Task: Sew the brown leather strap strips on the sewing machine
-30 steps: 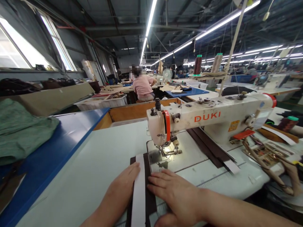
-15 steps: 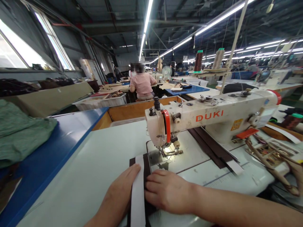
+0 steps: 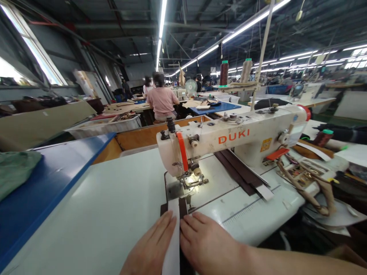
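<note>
A dark brown strap with a white strip (image 3: 173, 208) on top lies on the pale sewing table (image 3: 109, 214), its far end just short of the presser foot (image 3: 191, 181) of a white DUKI sewing machine (image 3: 229, 139). My left hand (image 3: 150, 250) lies flat on the strap's left side, fingers stretched out. My right hand (image 3: 208, 244) presses flat on its right side, fingers together and extended. Both hands touch the strip near the bottom edge of the view.
More dark straps (image 3: 241, 173) lie behind the needle. Tan leather straps and buckles (image 3: 306, 179) pile at the right. A blue board (image 3: 43, 183) with green cloth (image 3: 14, 172) borders the left. Thread cones (image 3: 224, 72) stand behind. A person in pink (image 3: 162, 101) sits at a far table.
Both hands slid back toward me along the strip and closed in on it from either side. The view swung right and down, so the machine sits further left.
</note>
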The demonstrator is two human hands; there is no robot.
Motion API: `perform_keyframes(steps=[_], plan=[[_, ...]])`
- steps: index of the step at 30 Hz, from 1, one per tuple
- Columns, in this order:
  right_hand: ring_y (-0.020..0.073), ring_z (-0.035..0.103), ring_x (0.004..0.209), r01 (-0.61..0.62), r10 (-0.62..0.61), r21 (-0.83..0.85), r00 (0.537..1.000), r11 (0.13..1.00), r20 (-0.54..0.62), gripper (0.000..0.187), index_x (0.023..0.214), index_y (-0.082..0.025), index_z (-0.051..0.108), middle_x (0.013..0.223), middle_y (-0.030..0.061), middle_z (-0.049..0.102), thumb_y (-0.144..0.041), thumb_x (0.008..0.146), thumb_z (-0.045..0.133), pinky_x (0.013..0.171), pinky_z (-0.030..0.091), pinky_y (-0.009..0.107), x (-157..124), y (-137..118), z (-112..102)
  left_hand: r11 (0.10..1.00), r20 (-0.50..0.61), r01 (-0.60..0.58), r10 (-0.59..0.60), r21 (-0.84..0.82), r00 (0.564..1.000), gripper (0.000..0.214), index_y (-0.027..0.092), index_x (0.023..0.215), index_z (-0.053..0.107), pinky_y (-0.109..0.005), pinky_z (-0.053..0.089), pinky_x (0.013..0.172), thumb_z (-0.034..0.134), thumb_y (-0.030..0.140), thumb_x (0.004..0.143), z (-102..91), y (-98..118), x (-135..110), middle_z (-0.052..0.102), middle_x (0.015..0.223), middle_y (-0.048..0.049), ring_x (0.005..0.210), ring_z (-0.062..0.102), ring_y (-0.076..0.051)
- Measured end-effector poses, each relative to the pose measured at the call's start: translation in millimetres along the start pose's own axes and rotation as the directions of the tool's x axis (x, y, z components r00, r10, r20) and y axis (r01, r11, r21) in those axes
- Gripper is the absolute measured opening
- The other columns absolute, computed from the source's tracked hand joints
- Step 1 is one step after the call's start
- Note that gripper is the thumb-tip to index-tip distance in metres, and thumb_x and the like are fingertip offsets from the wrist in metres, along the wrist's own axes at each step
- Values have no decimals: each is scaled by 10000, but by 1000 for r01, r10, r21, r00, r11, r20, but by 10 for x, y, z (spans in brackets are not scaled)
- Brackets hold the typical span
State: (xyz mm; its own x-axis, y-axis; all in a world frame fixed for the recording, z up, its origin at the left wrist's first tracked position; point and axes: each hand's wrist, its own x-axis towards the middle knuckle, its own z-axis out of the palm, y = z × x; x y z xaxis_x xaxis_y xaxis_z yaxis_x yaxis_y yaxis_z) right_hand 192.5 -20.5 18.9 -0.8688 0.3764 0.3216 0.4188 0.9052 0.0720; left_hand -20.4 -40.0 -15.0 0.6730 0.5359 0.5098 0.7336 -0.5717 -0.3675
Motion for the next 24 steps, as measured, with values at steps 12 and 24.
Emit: perform_keyframes(steps=[12,24], plan=[[256,528,1142,-39,44,59,996,997,-83,292,1105,-100,617,1206,112,638,-297,957,459,997,418,360,-263,60,148,990,-15,-77,80,114,997,404,84,1121,532,-298,553,834,318,31,783,132,102,353,705,1043,-137,963,673,-207],[259,552,1087,-32,32,8,974,999,-225,305,1072,-121,632,1130,105,672,-359,926,509,915,466,355,-200,43,433,992,27,-50,47,118,999,452,67,1146,530,-290,517,888,332,18,743,78,44,419,685,1094,-148,1025,645,-204]])
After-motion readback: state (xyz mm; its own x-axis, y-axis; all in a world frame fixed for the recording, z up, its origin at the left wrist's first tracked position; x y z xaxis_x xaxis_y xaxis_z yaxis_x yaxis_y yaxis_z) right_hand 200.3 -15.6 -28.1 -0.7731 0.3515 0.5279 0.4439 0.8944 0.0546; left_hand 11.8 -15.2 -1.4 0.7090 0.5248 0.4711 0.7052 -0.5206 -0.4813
